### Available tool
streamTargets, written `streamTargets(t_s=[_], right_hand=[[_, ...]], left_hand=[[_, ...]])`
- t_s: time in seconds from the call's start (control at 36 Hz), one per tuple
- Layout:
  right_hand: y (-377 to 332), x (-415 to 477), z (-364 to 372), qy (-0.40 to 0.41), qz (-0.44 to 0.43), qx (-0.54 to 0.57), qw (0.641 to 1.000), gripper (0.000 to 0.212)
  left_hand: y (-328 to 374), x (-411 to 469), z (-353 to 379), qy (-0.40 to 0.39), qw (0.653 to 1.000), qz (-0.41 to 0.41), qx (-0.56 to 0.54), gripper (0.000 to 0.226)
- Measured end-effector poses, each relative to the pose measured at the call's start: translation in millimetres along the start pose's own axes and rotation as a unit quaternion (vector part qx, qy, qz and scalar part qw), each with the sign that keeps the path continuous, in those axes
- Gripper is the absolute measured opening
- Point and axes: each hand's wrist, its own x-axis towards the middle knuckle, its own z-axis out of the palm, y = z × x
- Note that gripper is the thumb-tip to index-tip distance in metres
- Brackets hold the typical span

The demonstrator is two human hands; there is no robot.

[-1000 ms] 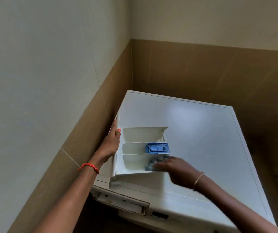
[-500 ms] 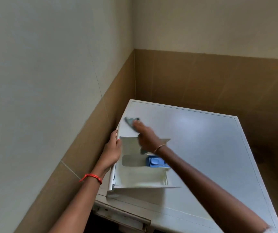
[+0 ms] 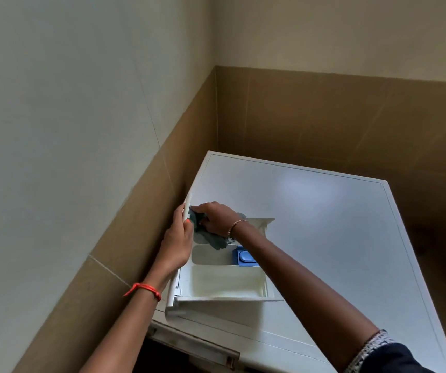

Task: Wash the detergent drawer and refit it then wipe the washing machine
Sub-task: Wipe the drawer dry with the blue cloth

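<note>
Our left hand (image 3: pixel 178 243) curls its fingers round the drawer (image 3: pixel 224 285) at 9 o'clock. Our right hand (image 3: pixel 217 218) squeezes a cloth (image 3: pixel 215 240) in its fingers at 11 o'clock.

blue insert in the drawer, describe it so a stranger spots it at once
Find the white washing machine in the corner; a white detergent drawer rests on its top. The blue insert sits at the right end of the drawer's middle compartment, the only blue part.
</note>
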Motion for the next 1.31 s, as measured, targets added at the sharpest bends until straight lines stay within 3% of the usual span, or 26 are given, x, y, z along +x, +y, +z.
streamTargets(t_s=[0.36,0.72,0.86,1.0,1.11,1.17,1.25,1.31], right_hand=[[39.9,-27.1,5.5,0.045,-0.018,-0.114,0.992,0.034],[98.0,-77.4,-17.2,0.031,0.065,-0.061,0.996,0.031],[106.1,-87.0,-21.6,0.074,0.078,0.054,0.993,0.021],[114.4,-101.2,-34.3,0.142,0.098,0.182,0.968,0.02],[121.3,-123.8,-58.1,0.194,0.099,0.468,0.857,0.031],[117.9,-131.6,-70.6,0.189,0.078,0.526,0.825,0.032],[97.6,-133.9,-80.3,0.14,0.036,0.532,0.835,0.031],[74.4,-126.3,-73.6,0.111,0.03,0.483,0.868,0.029]], left_hand=[[3.0,-3.2,0.1,-0.007,0.999,0.008,0.053,0.044],[8.0,-6.6,-1.0,-0.02,0.998,-0.013,0.053,0.044],[12.4,-7.8,-1.1,-0.026,0.998,-0.01,0.05,0.043],[17.9,-10.0,-2.1,-0.027,0.999,-0.005,0.047,0.043],[19.0,-11.1,-2.1,-0.031,0.999,-0.013,0.04,0.043],[19.3,-11.8,-2.7,-0.031,0.999,-0.017,0.041,0.044],[19.8,-12.3,-3.6,-0.026,0.998,-0.023,0.048,0.045],[19.6,-12.3,-3.3,-0.026,0.998,-0.024,0.051,0.044]])
